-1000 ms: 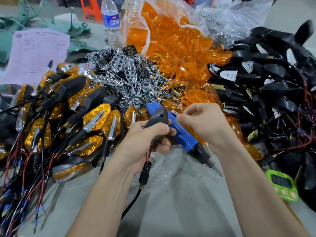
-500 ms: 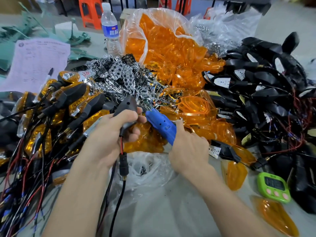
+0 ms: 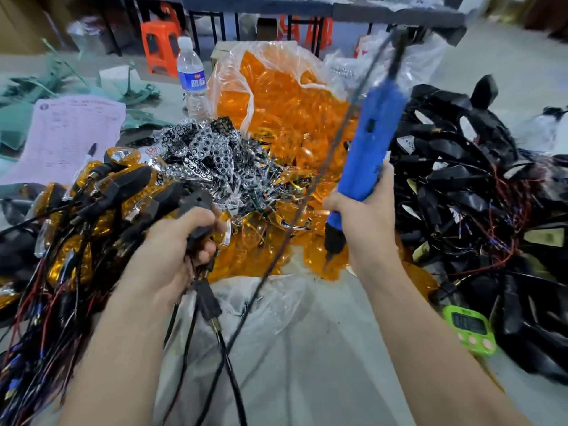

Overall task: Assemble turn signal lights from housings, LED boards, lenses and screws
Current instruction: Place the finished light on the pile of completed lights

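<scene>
Housing (image 3: 194,202): gripping it in left hand (image 3: 173,256); gripping screwdriver (image 3: 372,139) upright in right hand (image 3: 365,221), bit pointing downward, near, on housing's right.

Screwdriver (image 3: 368,142) blurred; housing (image 3: 196,200) partly inside left hand (image 3: 172,250).

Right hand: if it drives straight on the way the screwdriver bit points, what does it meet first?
Likely the orange lenses just under the screwdriver bit, by the clear bag; depth is unclear.

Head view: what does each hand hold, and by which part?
Left hand: black housing, round its middle; right hand: blue screwdriver, lower body.
</scene>
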Demonstrator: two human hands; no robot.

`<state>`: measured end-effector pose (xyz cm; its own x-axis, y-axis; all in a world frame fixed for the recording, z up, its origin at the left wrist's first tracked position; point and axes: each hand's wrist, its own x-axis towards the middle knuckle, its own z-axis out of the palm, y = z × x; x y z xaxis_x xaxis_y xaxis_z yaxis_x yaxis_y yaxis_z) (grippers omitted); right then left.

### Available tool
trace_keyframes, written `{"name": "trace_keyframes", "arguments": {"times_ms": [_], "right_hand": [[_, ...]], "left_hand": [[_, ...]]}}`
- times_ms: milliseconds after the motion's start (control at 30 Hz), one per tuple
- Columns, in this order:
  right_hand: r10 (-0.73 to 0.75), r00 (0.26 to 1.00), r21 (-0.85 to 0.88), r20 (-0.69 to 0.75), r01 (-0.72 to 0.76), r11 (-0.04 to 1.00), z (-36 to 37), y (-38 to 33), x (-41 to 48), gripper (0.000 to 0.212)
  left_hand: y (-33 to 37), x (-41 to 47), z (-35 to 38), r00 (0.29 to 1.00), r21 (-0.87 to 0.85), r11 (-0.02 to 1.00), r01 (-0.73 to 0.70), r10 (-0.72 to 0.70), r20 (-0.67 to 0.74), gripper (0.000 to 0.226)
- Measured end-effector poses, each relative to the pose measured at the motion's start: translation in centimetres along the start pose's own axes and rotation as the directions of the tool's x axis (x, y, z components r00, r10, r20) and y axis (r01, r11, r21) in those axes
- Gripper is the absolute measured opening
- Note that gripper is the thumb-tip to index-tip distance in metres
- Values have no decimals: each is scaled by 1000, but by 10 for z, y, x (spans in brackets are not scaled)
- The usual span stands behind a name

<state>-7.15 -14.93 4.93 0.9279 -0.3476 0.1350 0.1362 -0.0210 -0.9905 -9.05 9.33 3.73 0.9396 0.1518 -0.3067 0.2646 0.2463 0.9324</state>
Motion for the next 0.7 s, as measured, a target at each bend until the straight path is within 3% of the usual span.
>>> {"name": "trace_keyframes", "arguments": {"times_ms": [100,167,333,400,567,700], "right_hand": [[96,988,302,-124,-55,952,9,1,-1,38],[179,967,412,-180,-92,907,11,-1,-3,31],[207,977,611,-59,-128,781,9,-4,-1,23],[209,977,645,-40,-135,752,8,-3,0,10],[197,979,708,-45,-108,698,11,2,1,27],[156,986,684,-62,-72,726,10,6,3,47]], "left_hand": [[-18,-5,17,1000,181,983,-6,10,-20,7],[-30,-10,28,1000,296,955,-14,20,-20,10],[-50,-23,47,1000,480,877,-11,11,2,24],[-55,-23,50,1000,503,864,8,-3,-11,26],[-60,-23,51,998,563,826,29,3,-56,35],[-60,-23,53,997,579,814,47,-5,-75,28]]}}
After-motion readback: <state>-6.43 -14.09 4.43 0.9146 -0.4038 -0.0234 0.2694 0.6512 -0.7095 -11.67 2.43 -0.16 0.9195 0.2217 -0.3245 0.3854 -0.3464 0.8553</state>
